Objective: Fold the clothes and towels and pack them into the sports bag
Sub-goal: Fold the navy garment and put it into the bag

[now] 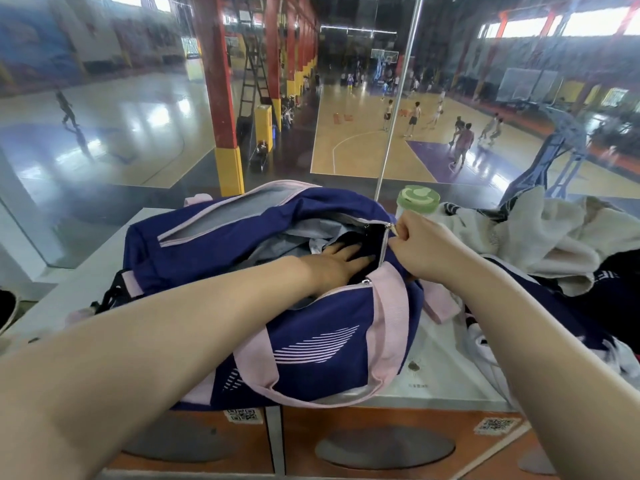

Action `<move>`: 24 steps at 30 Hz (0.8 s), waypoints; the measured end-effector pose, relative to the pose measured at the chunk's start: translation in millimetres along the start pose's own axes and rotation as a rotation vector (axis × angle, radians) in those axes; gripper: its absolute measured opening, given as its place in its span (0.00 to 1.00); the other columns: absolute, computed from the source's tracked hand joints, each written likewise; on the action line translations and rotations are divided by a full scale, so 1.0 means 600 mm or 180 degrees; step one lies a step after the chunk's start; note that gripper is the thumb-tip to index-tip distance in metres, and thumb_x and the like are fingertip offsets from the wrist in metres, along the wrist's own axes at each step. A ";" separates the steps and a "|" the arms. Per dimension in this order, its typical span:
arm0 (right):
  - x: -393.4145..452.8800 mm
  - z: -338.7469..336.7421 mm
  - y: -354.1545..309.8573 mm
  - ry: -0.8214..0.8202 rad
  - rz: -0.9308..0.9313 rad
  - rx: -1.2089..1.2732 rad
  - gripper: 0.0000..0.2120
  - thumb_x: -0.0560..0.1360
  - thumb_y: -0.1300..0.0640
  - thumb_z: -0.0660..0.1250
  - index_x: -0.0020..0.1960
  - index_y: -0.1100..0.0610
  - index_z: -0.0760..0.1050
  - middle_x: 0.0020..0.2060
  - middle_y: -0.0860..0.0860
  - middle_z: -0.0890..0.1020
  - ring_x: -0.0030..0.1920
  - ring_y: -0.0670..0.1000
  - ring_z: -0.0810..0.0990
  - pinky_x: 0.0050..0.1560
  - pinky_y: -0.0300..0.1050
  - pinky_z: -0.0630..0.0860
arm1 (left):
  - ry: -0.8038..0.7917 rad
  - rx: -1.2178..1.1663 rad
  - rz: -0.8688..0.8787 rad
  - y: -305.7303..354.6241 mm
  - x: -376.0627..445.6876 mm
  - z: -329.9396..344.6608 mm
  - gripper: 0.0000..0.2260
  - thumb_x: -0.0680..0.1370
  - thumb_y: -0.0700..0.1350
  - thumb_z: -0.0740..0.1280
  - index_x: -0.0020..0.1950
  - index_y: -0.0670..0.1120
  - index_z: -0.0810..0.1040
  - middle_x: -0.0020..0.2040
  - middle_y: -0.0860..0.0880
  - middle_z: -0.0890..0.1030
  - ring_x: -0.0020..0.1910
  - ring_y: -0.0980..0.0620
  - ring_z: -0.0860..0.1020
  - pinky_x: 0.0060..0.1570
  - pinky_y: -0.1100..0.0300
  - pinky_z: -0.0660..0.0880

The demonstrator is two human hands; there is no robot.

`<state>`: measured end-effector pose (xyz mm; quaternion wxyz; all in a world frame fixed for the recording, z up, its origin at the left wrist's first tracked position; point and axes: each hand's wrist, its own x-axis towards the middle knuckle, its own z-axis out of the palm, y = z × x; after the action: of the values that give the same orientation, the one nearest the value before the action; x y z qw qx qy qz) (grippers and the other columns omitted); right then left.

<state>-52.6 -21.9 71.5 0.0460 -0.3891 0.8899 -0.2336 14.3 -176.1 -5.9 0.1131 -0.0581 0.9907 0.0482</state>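
Sports bag (pixel 311 341): one, left hand (pixel 341 261) flat inside, right hand (pixel 420 242) pinching its zipper.

Illumination is even and moderately bright. Daylight enters through high windows (pixel 585 20) at the upper corners, which are overexposed. Strong glare patches lie on the polished court floor (pixel 152 116). Shadows are soft and weak. Wide-angle distortion bends verticals and stretches the frame edges. Distant figures are soft and blurred; a glass pane (pixel 104 174) hazes the background.
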 end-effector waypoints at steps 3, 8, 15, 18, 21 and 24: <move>0.002 0.014 0.009 0.0015 0.0148 0.0274 0.11 0.77 0.58 0.59 0.38 0.54 0.60 0.35 0.52 0.71 0.37 0.56 0.69 0.43 0.51 0.75 | 0.0263 -0.0063 0.0067 0.008 0.029 0.017 0.34 0.81 0.56 0.61 0.80 0.51 0.46 0.81 0.46 0.42 0.78 0.43 0.37 0.76 0.43 0.45; 0.000 0.012 0.015 0.0036 0.0232 0.0291 0.10 0.77 0.58 0.59 0.38 0.54 0.61 0.36 0.52 0.71 0.35 0.53 0.67 0.35 0.46 0.69 | 0.0184 -0.0142 0.0114 -0.009 0.037 0.039 0.35 0.80 0.58 0.61 0.80 0.54 0.46 0.81 0.47 0.43 0.79 0.43 0.41 0.74 0.38 0.50; -0.010 0.000 0.017 0.0007 0.0145 0.0149 0.12 0.79 0.59 0.58 0.39 0.55 0.60 0.34 0.50 0.69 0.32 0.48 0.63 0.31 0.41 0.60 | 0.0760 -0.0794 0.0330 -0.048 -0.084 -0.002 0.26 0.82 0.51 0.62 0.78 0.50 0.59 0.79 0.47 0.57 0.77 0.50 0.56 0.72 0.64 0.49; -0.014 0.000 0.012 -0.0043 0.0186 0.0126 0.13 0.79 0.59 0.58 0.38 0.54 0.59 0.34 0.50 0.68 0.34 0.50 0.64 0.31 0.42 0.59 | 0.0433 -0.0521 -0.0116 -0.102 -0.150 0.007 0.27 0.81 0.53 0.63 0.78 0.50 0.59 0.77 0.49 0.62 0.76 0.50 0.60 0.72 0.61 0.54; -0.014 0.005 0.005 -0.0058 0.0288 0.0137 0.14 0.78 0.57 0.59 0.37 0.53 0.59 0.34 0.50 0.69 0.33 0.50 0.65 0.31 0.43 0.60 | -0.0081 0.0183 -0.0747 -0.141 -0.200 0.023 0.32 0.79 0.63 0.60 0.79 0.53 0.56 0.80 0.49 0.56 0.78 0.49 0.53 0.76 0.52 0.50; -0.022 0.011 -0.013 -0.0144 0.0268 0.0127 0.15 0.78 0.57 0.59 0.36 0.53 0.58 0.33 0.50 0.67 0.34 0.53 0.66 0.30 0.42 0.60 | -0.0169 0.0523 -0.0961 -0.164 -0.224 0.020 0.36 0.75 0.70 0.58 0.79 0.56 0.54 0.81 0.50 0.51 0.79 0.48 0.47 0.77 0.49 0.46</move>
<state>-36.5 -19.8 67.8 0.0836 -0.3555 0.8994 -0.2403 159.3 -258.0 5.5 0.1496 -0.1955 0.9680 -0.0489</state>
